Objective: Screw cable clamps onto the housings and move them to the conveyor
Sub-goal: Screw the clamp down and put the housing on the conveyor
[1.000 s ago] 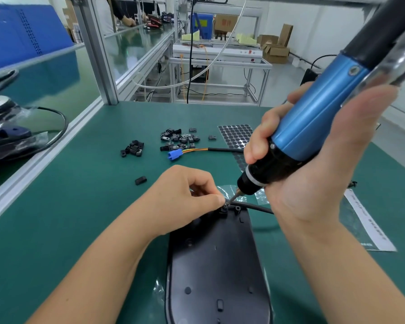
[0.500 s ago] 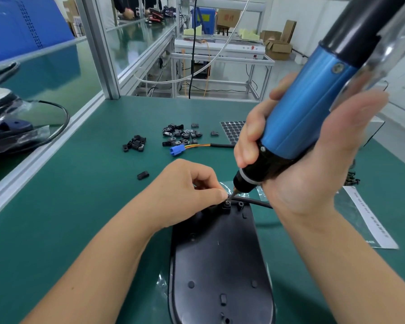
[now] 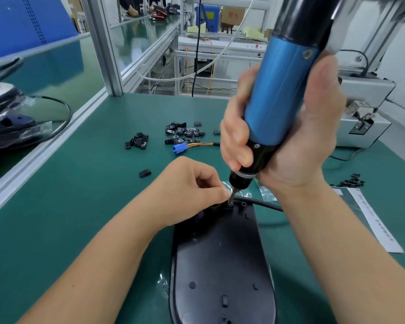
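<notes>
A smooth black plastic housing, long with a rounded far end, lies flat at the near edge of the matte green surface, partly on a crinkled clear plastic bag. Small round bosses and slots dot its top face. At its far end sits a small black cable clamp, with a round black cable running off to the right past it.

The right hand grips an electric screwdriver, fingers wrapped round its glossy blue metal barrel and the black collar below; the tool stands nearly upright and its thin steel bit rests on the clamp. The left hand rests on the housing's far left corner, fingers curled in and the thumb and forefinger tips pinched together right beside the bit; what they pinch is too small to tell.

Toward the middle of the surface lies a loose pile of black clamps, a smaller cluster to its left and a single clamp nearer. A blue plug with orange and yellow wires lies just in front of the pile. Near the right edge are a scatter of dark screws and a white paper strip. A grey metal box stands at the far right. Beyond the aluminium rail on the left, bagged black housings rest on the glossy green conveyor
</notes>
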Available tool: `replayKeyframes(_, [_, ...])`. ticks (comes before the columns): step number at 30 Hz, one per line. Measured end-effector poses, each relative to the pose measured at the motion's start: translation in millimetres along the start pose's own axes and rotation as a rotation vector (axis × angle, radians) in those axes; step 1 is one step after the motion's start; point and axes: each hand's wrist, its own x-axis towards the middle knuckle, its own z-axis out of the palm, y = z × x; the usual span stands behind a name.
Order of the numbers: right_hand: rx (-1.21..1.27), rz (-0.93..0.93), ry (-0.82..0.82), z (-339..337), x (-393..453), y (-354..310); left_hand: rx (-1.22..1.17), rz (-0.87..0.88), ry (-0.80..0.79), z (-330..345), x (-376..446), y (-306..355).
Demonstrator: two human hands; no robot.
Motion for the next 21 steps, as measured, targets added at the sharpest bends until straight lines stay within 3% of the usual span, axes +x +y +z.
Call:
replayKeyframes(3, [0.043, 0.044, -0.098, -1, 4, 2, -0.001, -0.008, 0.008, 0, 0, 0])
replayKeyframes(9, [0.124, 0.08, -0.137, -5, 10, 3, 0.007, -0.006, 0.015, 1, 2, -2])
replayKeyframes(13, [0.322, 0.109, -0.18, -8, 10, 4, -0.005, 0.012, -0.056, -2, 0, -2])
replayKeyframes(21, [0.264, -0.015, -0.015, -19, 13, -2, -0.02, 0.04, -0.041, 0, -2, -4])
